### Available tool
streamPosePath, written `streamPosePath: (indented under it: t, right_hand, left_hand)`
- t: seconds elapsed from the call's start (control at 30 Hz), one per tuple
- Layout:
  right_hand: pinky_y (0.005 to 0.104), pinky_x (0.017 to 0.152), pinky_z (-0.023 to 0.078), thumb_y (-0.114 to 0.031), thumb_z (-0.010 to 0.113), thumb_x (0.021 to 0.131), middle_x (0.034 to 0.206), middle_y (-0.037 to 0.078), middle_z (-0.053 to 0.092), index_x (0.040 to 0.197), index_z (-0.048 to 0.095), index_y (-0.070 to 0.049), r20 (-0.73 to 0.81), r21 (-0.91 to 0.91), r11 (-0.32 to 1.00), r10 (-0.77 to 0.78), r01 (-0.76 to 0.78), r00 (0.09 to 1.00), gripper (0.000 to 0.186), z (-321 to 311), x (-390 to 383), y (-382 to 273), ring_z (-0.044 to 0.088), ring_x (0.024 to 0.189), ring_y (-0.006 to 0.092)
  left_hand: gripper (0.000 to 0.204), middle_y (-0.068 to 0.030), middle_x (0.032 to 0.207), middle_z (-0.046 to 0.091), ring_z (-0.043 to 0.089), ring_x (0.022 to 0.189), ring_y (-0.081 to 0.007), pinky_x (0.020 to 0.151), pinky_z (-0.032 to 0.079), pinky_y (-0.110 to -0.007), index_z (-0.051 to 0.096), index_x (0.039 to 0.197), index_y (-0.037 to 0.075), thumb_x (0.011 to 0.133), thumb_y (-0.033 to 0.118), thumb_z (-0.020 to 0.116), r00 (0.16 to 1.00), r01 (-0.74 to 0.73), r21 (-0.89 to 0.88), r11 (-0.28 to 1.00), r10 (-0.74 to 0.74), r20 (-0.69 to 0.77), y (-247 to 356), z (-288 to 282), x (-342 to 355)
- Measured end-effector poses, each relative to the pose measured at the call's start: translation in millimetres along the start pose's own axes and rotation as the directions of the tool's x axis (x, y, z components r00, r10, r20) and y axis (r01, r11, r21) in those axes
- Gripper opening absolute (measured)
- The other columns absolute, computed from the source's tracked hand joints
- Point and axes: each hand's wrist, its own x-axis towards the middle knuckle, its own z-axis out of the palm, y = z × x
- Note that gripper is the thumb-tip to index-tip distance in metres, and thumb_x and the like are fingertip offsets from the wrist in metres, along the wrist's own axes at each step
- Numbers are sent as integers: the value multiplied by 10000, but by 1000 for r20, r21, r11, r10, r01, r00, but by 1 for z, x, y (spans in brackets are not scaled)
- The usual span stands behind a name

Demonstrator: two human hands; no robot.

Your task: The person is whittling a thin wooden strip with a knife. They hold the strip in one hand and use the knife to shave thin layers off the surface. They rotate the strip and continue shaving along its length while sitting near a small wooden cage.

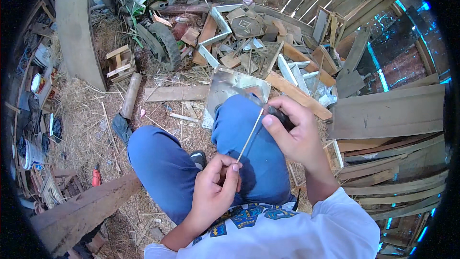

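My left hand [218, 184] pinches the lower end of a thin wooden stick [250, 136] between thumb and fingers. Slanting up and to the right, the stick reaches my right hand [294, 132]. That hand is closed around the black handle [280, 117] of what looks like a knife. Its blade [239, 91] points up and left, blurred and hard to make out. The stick's upper end is close to the blade's base by my right thumb; whether they touch I cannot tell. Both hands are above my bent legs in blue trousers [254, 163].
Beyond my knees a square metal sheet [218, 86] lies on the straw-strewn floor. Wood scraps [244, 21] and a wheel [165, 45] fill the back. A thick beam [86, 208] stands at left, near a red tool [96, 176]. Stacked boards [388, 115] are at right.
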Motion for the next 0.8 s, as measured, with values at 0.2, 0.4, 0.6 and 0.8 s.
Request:
streamPosePath:
  t: [0.2, 0.4, 0.6, 0.8]
  right_hand:
    - [376, 628, 545, -238, 741, 938, 864, 138, 722, 1023, 687, -46, -5, -384, 922, -51, 45, 999, 217, -3, -13, 27, 720, 728, 319]
    - [412, 591, 537, -267, 756, 915, 832, 109, 718, 931, 710, -82, -18, -502, 860, -123, 98, 992, 192, 7, -24, 33, 698, 673, 309]
    - [424, 556, 501, -280, 768, 897, 724, 71, 641, 914, 704, -108, 9, -493, 852, -195, 174, 981, 184, 13, -16, 48, 660, 623, 293]
    - [429, 545, 489, -293, 751, 911, 694, 64, 603, 890, 684, -127, 42, -524, 823, -231, 218, 972, 180, 15, -2, 48, 640, 608, 301]
  left_hand:
    - [103, -17, 772, 586, 551, 629, -62, 563, 430, -229, 550, 1044, -2, 1089, 87, 526, 999, 35, 157, 987, -35, 0, -1, -20, 23]
    - [136, 15, 696, 563, 514, 610, -38, 540, 389, -223, 574, 986, 2, 1083, 94, 551, 997, 37, 264, 964, -19, -68, -3, -21, 29]
    - [126, 28, 702, 561, 474, 636, -13, 550, 353, -218, 577, 986, -4, 1076, 84, 571, 986, -32, 445, 895, 101, -133, -4, -21, 27]
    - [86, -84, 607, 546, 491, 506, -99, 491, 372, -299, 607, 959, -5, 1020, 53, 625, 956, -65, 492, 868, 195, -219, -6, -22, 33]
